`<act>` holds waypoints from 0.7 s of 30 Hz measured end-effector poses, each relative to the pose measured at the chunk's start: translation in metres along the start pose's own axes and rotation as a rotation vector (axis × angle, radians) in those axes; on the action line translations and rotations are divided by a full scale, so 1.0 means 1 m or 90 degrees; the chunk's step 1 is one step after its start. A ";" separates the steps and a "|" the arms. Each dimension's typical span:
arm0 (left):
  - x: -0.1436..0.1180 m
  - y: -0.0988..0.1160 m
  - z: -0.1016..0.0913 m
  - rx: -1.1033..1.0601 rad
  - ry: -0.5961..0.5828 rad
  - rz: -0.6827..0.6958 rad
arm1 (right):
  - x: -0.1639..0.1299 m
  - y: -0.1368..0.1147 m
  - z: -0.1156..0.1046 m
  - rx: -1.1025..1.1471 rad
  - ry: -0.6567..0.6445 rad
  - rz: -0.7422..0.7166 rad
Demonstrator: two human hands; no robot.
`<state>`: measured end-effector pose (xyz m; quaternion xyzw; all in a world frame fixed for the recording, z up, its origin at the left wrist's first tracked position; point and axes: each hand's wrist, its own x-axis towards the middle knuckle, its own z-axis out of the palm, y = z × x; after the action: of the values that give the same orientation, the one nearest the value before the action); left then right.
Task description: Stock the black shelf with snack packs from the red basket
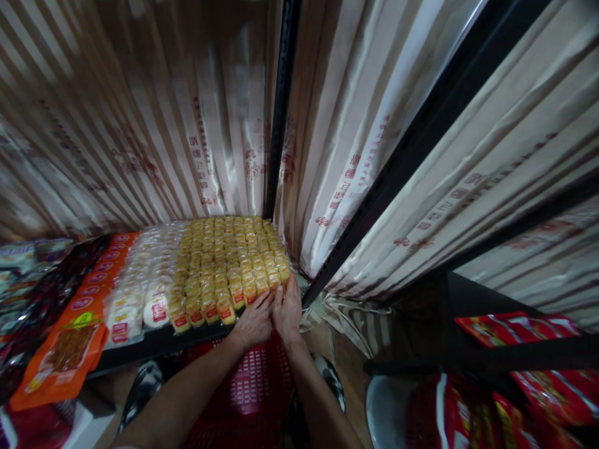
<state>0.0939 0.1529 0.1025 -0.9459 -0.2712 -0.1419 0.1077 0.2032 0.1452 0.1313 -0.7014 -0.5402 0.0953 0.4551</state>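
Observation:
Rows of small yellow snack packets (229, 262) with red labels lie packed on a dark shelf (154, 342). My left hand (255, 321) and my right hand (287, 312) rest side by side at the front right corner of those rows. The fingertips of both touch the nearest packets; whether either hand grips one is hidden by the fingers. A red plastic basket (253, 393) sits below my forearms.
White packets (140, 293) and orange pouches (70, 349) lie left of the yellow rows. A black shelf post (281, 112) stands behind, with striped beige bags (374, 137) hanging all around. Red snack bags (524, 362) fill a lower rack at the right.

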 end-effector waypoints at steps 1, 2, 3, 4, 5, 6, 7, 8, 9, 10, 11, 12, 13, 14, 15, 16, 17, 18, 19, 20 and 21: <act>0.000 0.000 0.000 -0.004 -0.003 -0.002 | 0.001 0.001 0.000 0.005 0.003 0.006; 0.000 0.000 0.000 -0.006 -0.007 -0.002 | 0.001 0.002 0.001 0.013 0.008 0.011; 0.000 0.000 0.000 -0.008 -0.013 -0.001 | 0.001 0.003 0.001 0.022 0.014 0.014; 0.000 0.000 0.000 -0.010 -0.018 -0.001 | 0.001 0.004 0.002 0.029 0.018 0.016; 0.000 0.000 -0.001 -0.010 -0.022 -0.003 | 0.000 0.005 0.002 0.036 0.019 0.017; 0.000 0.000 -0.001 -0.010 -0.026 -0.005 | 0.000 0.006 0.002 0.041 0.018 0.017; 0.000 0.000 -0.002 -0.009 -0.028 -0.006 | -0.001 0.006 0.002 0.044 0.013 0.015; 0.000 0.000 -0.002 -0.008 -0.029 -0.008 | -0.002 0.006 0.001 0.047 0.008 0.013; -0.001 0.000 -0.002 -0.007 -0.029 -0.008 | -0.002 0.006 0.000 0.047 0.002 0.012; -0.001 0.000 -0.003 -0.006 -0.028 -0.007 | -0.002 0.006 -0.001 0.046 -0.004 0.010; -0.001 -0.001 -0.003 -0.005 -0.029 -0.004 | -0.002 0.006 -0.001 0.043 -0.009 0.011; -0.002 -0.001 -0.004 -0.005 -0.031 0.001 | -0.002 0.006 -0.002 0.040 -0.014 0.013; -0.002 -0.001 -0.004 -0.006 -0.036 0.009 | -0.002 0.006 -0.002 0.037 -0.018 0.015; -0.003 -0.001 -0.004 -0.007 -0.042 0.020 | -0.002 0.006 -0.003 0.035 -0.022 0.017; -0.003 -0.001 -0.004 -0.008 -0.049 0.032 | -0.001 0.007 -0.002 0.033 -0.026 0.018; -0.002 0.000 -0.003 -0.010 -0.054 0.044 | -0.001 0.007 -0.002 0.032 -0.028 0.018; -0.001 0.000 -0.002 -0.015 -0.054 0.055 | -0.001 0.007 -0.002 0.032 -0.027 0.017; 0.001 0.001 0.000 -0.022 -0.051 0.064 | -0.001 0.008 -0.002 0.030 -0.025 0.014; 0.004 0.002 0.003 -0.032 -0.046 0.069 | -0.001 0.008 -0.001 0.028 -0.020 0.010; 0.007 0.003 0.006 -0.044 -0.040 0.074 | -0.001 0.009 -0.001 0.025 -0.016 0.007; 0.010 0.003 0.009 -0.058 -0.035 0.079 | -0.001 0.009 -0.001 0.022 -0.012 0.004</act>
<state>0.1057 0.1574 0.0972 -0.9683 -0.2084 -0.1213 0.0659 0.2095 0.1440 0.1246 -0.6944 -0.5404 0.1124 0.4618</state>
